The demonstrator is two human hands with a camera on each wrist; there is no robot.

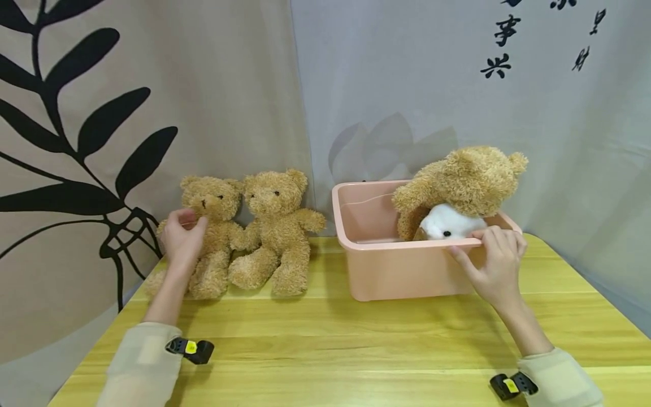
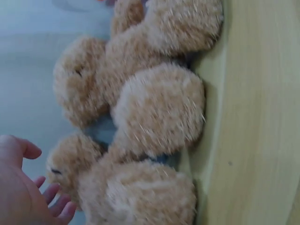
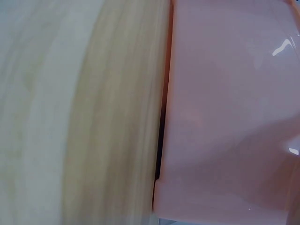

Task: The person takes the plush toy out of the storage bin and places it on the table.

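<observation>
Two curly light-brown teddy bears sit side by side at the table's back left. My left hand point(image 1: 184, 240) is beside the left teddy bear point(image 1: 217, 249), overlapping its face in the head view; its fingers are loosely bent with nothing between them in the left wrist view. The second teddy bear point(image 1: 277, 229) leans against the first. My right hand point(image 1: 495, 268) grips the front rim of a pink plastic bin point(image 1: 402, 274), thumb outside and fingers over the edge. Inside, another brown teddy bear point(image 1: 475, 181) slumps above a white plush toy point(image 1: 445, 222) with a black eye.
Everything stands on a yellow wood-grain table point(image 1: 315, 350). Close behind hangs a pale curtain point(image 1: 244, 85) with black leaf prints and written characters. The bin's left part shows its bare floor.
</observation>
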